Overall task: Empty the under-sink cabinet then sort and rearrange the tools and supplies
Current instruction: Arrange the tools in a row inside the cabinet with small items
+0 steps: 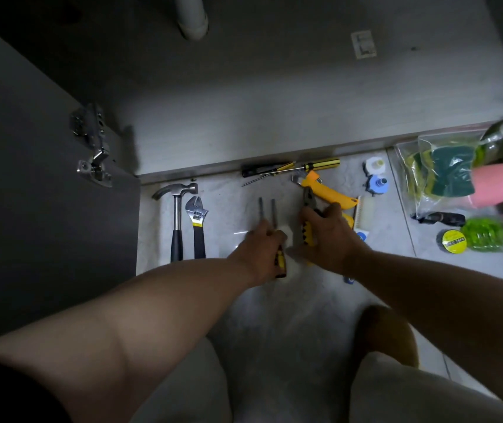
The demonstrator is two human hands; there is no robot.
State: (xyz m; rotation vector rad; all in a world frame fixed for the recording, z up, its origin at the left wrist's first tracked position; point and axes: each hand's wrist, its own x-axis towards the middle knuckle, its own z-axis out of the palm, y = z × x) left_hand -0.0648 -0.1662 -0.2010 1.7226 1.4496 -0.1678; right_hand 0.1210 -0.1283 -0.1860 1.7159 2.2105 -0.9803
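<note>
1 hammer (pixel 178 215); 1 wrench (pixel 197 222); 2 scrdrvrs (pixel 320 164); R grip (pixel 331 235): pliers (pixel 308 201); L grip (pixel 259 250): tool (pixel 273 210)

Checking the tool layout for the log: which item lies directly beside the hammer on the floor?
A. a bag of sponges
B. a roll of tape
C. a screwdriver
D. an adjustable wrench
D: the adjustable wrench, black-handled with a yellow band, lies parallel to the hammer, just on its right side.

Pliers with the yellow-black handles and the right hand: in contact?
Touching. The head view shows the right hand gripping the pliers, fingers curled round their handles.
</note>
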